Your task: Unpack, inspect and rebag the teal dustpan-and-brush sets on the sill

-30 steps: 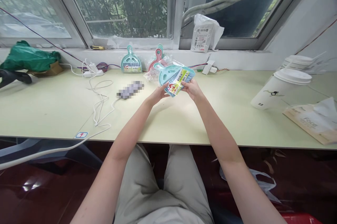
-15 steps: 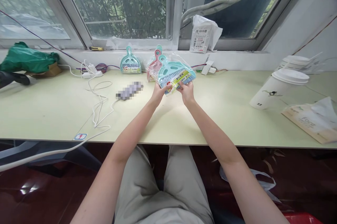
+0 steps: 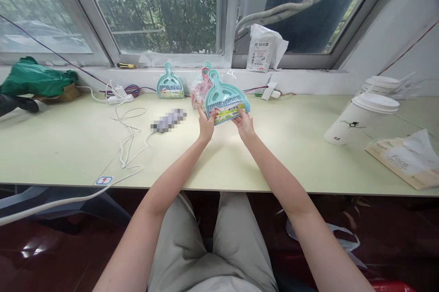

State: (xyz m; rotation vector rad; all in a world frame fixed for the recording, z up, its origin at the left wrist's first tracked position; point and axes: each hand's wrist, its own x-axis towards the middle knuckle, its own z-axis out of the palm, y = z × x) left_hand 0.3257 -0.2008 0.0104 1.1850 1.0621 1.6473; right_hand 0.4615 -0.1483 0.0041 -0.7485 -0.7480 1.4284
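A teal dustpan and brush set [image 3: 228, 95] in clear wrap is held up over the table, its handle pointing up and to the left. My left hand [image 3: 206, 124] grips its lower left corner, and my right hand [image 3: 244, 122] grips the lower right edge, by the yellow label. Just behind it, a pink dustpan set [image 3: 200, 91] in clear wrap leans near the wall, partly covered. Another teal dustpan set [image 3: 170, 85] stands against the wall farther left.
White cables [image 3: 128, 146] and a blurred grey object [image 3: 169, 120] lie on the table [image 3: 291, 155] at left. A green bag [image 3: 34, 79] is at the far left. White cups [image 3: 360, 118] and a tissue pack [image 3: 404, 159] are at right. A wrapped box [image 3: 261, 52] sits on the sill.
The held dustpan set has turned more upright and level, with its label now less slanted. My left hand has shifted its hold at the left corner.
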